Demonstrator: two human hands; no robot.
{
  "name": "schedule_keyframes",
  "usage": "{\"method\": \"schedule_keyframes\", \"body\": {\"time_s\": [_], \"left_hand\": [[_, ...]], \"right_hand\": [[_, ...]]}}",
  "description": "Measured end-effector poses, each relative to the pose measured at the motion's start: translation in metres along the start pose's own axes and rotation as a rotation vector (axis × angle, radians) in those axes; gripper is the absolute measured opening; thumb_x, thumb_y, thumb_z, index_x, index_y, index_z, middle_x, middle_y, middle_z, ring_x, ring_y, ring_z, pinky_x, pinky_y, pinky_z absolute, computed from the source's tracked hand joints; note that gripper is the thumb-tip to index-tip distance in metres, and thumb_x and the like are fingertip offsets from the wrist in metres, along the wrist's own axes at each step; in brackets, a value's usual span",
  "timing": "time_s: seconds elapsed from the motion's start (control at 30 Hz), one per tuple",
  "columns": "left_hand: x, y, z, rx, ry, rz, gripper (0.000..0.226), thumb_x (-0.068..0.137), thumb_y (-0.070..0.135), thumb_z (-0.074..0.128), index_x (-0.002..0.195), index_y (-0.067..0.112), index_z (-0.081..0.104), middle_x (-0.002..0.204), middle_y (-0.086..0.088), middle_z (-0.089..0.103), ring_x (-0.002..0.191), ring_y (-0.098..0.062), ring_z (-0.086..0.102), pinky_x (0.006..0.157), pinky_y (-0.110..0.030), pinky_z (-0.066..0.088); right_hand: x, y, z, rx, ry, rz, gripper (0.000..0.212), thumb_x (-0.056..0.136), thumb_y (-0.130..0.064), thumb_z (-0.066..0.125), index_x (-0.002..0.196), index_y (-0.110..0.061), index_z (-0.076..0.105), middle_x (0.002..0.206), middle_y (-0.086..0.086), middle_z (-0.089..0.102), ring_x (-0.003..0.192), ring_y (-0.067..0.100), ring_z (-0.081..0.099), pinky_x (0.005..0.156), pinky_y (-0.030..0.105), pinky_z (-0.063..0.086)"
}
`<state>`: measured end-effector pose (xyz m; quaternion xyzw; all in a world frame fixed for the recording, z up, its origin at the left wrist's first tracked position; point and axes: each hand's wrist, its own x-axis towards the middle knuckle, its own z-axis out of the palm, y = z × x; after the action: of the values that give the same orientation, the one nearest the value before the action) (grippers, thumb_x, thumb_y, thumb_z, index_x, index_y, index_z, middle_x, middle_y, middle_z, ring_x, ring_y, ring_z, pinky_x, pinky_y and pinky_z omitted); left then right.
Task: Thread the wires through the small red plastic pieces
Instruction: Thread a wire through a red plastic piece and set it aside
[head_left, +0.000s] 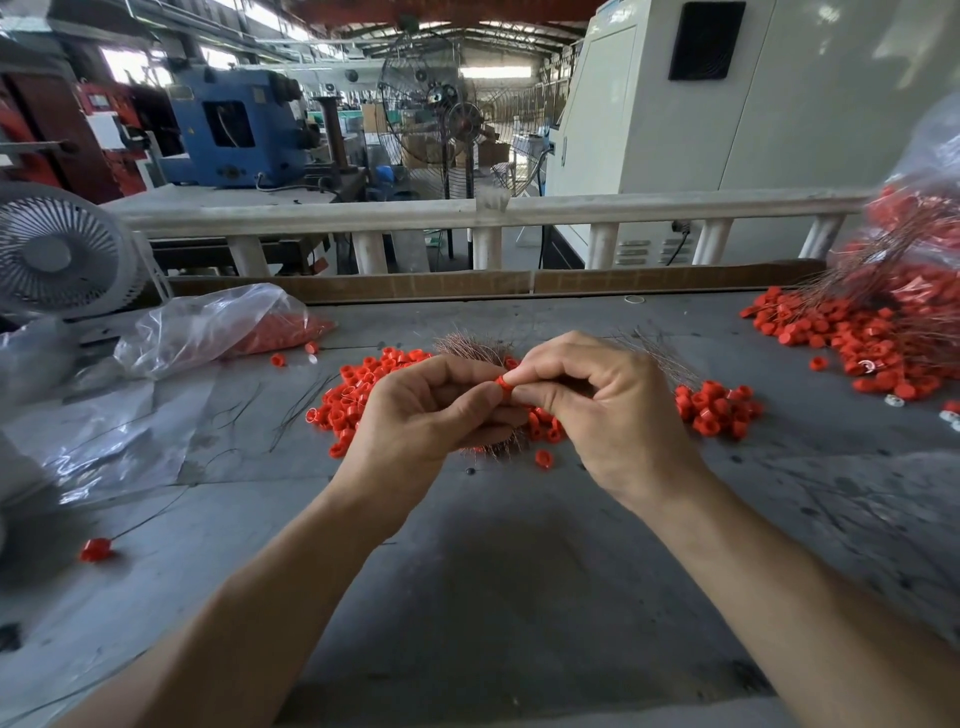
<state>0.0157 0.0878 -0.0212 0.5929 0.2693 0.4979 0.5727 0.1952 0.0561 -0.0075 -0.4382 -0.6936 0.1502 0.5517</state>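
Above the middle of the grey tabletop, the left hand and right hand pinch one small red plastic ring between curled fingertips. Loose red rings and thin copper wires lie beneath.

both forearms reach forward, left grip and right grip meeting, fingers curled.

No text, label, brand or number is legible anywhere; the machines' plates in the background are blurred.
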Motion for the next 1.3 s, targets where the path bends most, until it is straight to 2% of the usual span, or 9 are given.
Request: {"method": "schedule_keyframes", "body": {"time_s": [0.23,0.4,0.5,0.63,0.8,0.97,1.1,1.2,1.3], "left_hand": [[0.002,-0.003,-0.003,-0.117,-0.014,-0.087,0.014,0.084,0.018,0.068,0.093,0.013,0.077,0.094,-0.018,0.076,0.088,-0.024,0.076,0.075,-0.030,0.061],[0.004,-0.003,-0.004,-0.191,-0.020,-0.176,0.040,0.087,0.021,0.066,0.117,-0.006,0.064,0.106,-0.024,0.067,0.099,-0.032,0.066,0.090,-0.043,0.059],[0.003,-0.003,-0.003,-0.229,-0.025,-0.223,0.033,0.092,0.018,0.064,0.117,-0.004,0.064,0.112,-0.026,0.062,0.107,-0.038,0.058,0.096,-0.047,0.056],[0.003,-0.002,-0.004,-0.232,-0.027,-0.249,0.028,0.095,0.020,0.063,0.114,0.000,0.066,0.113,-0.026,0.060,0.107,-0.037,0.057,0.100,-0.052,0.052],[0.003,-0.001,-0.005,-0.206,0.002,-0.243,0.038,0.091,0.022,0.065,0.119,-0.004,0.065,0.111,-0.023,0.064,0.106,-0.036,0.059,0.099,-0.051,0.053],[0.002,0.000,-0.002,-0.175,0.042,-0.223,0.040,0.093,0.020,0.062,0.120,-0.009,0.062,0.112,-0.027,0.063,0.106,-0.038,0.058,0.106,-0.060,0.044],[0.001,-0.001,-0.002,-0.171,0.047,-0.213,0.043,0.092,0.020,0.062,0.120,-0.011,0.061,0.112,-0.028,0.062,0.105,-0.040,0.057,0.104,-0.062,0.044],[0.002,-0.002,-0.001,-0.180,0.045,-0.208,0.040,0.090,0.021,0.063,0.116,-0.009,0.063,0.108,-0.027,0.062,0.103,-0.040,0.057,0.102,-0.060,0.046],[0.002,-0.001,-0.002,-0.211,0.014,-0.216,0.038,0.088,0.022,0.064,0.114,-0.005,0.065,0.104,-0.024,0.063,0.099,-0.035,0.060,0.093,-0.049,0.056]], "right_hand": [[-0.002,-0.001,0.002,-0.162,-0.004,-0.112,0.011,0.085,-0.011,0.081,0.095,-0.014,0.080,0.094,-0.004,0.070,0.090,0.010,0.066,0.079,0.021,0.051],[-0.003,-0.003,0.013,-0.436,0.043,-0.213,0.018,0.084,-0.017,0.082,0.099,-0.014,0.073,0.098,-0.004,0.066,0.095,0.015,0.062,0.082,0.026,0.049],[-0.004,-0.005,0.019,-0.533,0.098,-0.233,0.012,0.086,-0.015,0.078,0.095,-0.015,0.070,0.096,-0.005,0.065,0.093,0.016,0.061,0.078,0.024,0.047],[-0.004,-0.005,0.018,-0.487,0.087,-0.203,0.013,0.086,-0.017,0.080,0.094,-0.016,0.071,0.096,-0.006,0.065,0.092,0.013,0.061,0.077,0.022,0.047],[-0.005,-0.006,0.017,-0.473,0.064,-0.183,0.014,0.086,-0.016,0.080,0.097,-0.015,0.071,0.098,-0.006,0.065,0.094,0.014,0.062,0.078,0.029,0.051],[-0.005,-0.006,0.018,-0.511,0.078,-0.197,0.012,0.088,-0.019,0.079,0.096,-0.016,0.071,0.097,-0.006,0.066,0.093,0.013,0.060,0.077,0.020,0.045],[-0.006,-0.007,0.021,-0.555,0.100,-0.218,0.011,0.088,-0.020,0.078,0.095,-0.016,0.071,0.096,-0.006,0.066,0.092,0.014,0.061,0.074,0.020,0.046],[-0.006,-0.007,0.022,-0.560,0.106,-0.220,0.011,0.087,-0.020,0.078,0.095,-0.016,0.072,0.096,-0.007,0.066,0.091,0.013,0.060,0.074,0.017,0.044],[-0.006,-0.006,0.021,-0.551,0.095,-0.214,0.011,0.088,-0.019,0.079,0.096,-0.017,0.072,0.097,-0.007,0.065,0.092,0.012,0.060,0.075,0.018,0.046]]}}
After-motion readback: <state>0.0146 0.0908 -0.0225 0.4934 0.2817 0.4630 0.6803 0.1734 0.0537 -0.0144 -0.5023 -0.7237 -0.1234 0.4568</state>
